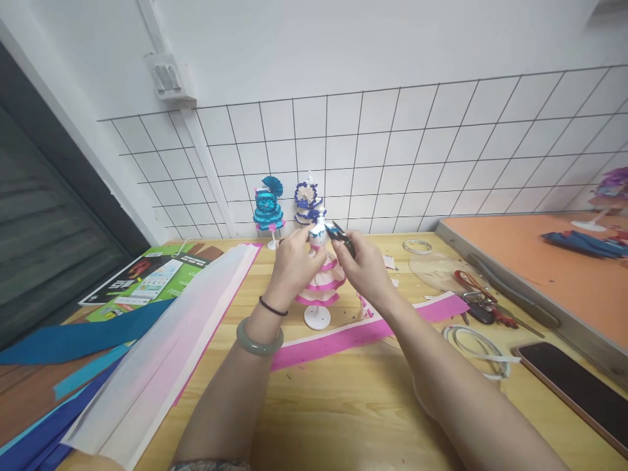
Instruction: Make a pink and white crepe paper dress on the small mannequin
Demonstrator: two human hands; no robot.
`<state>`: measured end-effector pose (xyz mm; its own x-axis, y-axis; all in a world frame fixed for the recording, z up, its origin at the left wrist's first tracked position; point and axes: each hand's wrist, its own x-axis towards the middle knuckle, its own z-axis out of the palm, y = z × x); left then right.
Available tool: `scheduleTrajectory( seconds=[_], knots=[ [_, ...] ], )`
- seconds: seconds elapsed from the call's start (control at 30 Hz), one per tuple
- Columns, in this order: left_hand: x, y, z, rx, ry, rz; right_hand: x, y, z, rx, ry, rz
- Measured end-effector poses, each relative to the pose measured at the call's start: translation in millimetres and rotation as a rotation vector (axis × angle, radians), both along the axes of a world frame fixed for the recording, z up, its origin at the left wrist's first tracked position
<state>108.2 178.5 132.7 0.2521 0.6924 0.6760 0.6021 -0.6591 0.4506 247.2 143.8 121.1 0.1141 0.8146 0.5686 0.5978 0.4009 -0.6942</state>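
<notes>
A miniature dress form [318, 285] stands upright on a round white base in front of me, wearing a tiered white and pink paper skirt. My left hand [297, 263] is closed around the side of its upper body, fingers bent against the white bodice [318, 239]. On the other side, my right hand [362, 261] grips a small black tool [343, 239], whose tip is at the bodice's upper edge; its exact kind is hard to make out. Blue bits show near the tip. Below both hands, a long pink paper strip [328, 343] lies across the table.
Two dressed miniature forms, one teal [269, 212] and one blue and white [307, 196], stand by the tiled wall. Paper sheets [161, 360] cover the left side. Scissors [473, 288], a coiled band [478, 350], a phone [579, 386] and an orange-topped board [530, 261] are at right.
</notes>
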Motion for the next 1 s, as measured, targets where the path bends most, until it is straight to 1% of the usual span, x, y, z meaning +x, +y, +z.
scheduleTrajectory(
  seconds=[0.07, 0.17, 0.27, 0.33, 0.4, 0.43, 0.47, 0.5, 0.57, 0.6, 0.67, 0.77, 0.87, 0.93, 1.0],
  knots=[
    [1, -2, 1.2, 0.006, 0.0, -0.013, 3, -3, 4.0, -0.026, 0.027, -0.003],
    [-5, -3, 5.1, 0.003, -0.061, 0.048, 10, -12, 11.4, -0.078, 0.071, 0.015],
    [-14, -1, 9.9, -0.025, -0.134, 0.089, 17, -19, 17.7, -0.094, 0.166, 0.09],
    [-19, 1, 11.9, -0.05, -0.163, 0.083, 21, -20, 18.9, -0.178, 0.184, 0.177],
    [-21, 4, 12.0, -0.091, -0.195, 0.059, 29, -13, 15.0, -0.306, 0.155, 0.238],
    [-22, 6, 11.2, -0.113, -0.213, 0.046, 34, -7, 10.8, -0.362, 0.125, 0.231],
    [-22, 8, 9.9, -0.136, -0.229, 0.034, 40, 0, 5.3, -0.393, 0.074, 0.185],
    [-22, 10, 8.2, -0.155, -0.241, 0.024, 48, 8, -1.3, -0.402, 0.002, 0.094],
    [-23, 16, 4.1, -0.174, -0.262, 0.011, 64, 26, -16.1, -0.444, -0.22, -0.172],
    [-23, 18, 2.0, -0.175, -0.271, 0.002, 71, 34, -23.7, -0.459, -0.251, -0.238],
    [-24, 23, -1.8, -0.169, -0.293, -0.021, 81, 46, -37.9, -0.483, -0.293, -0.304],
    [-23, 26, -4.6, -0.152, -0.314, -0.053, 80, 55, -57.4, -0.513, -0.338, -0.324],
    [-22, 25, -4.1, -0.138, -0.316, -0.07, 68, 56, -74.9, -0.537, -0.387, -0.304],
    [-21, 23, -3.0, -0.153, -0.312, -0.079, 60, 56, -82.3, -0.544, -0.417, -0.268],
    [-20, 21, -2.0, -0.18, -0.302, -0.081, 55, 54, -82.6, -0.536, -0.439, -0.223]
  ],
)
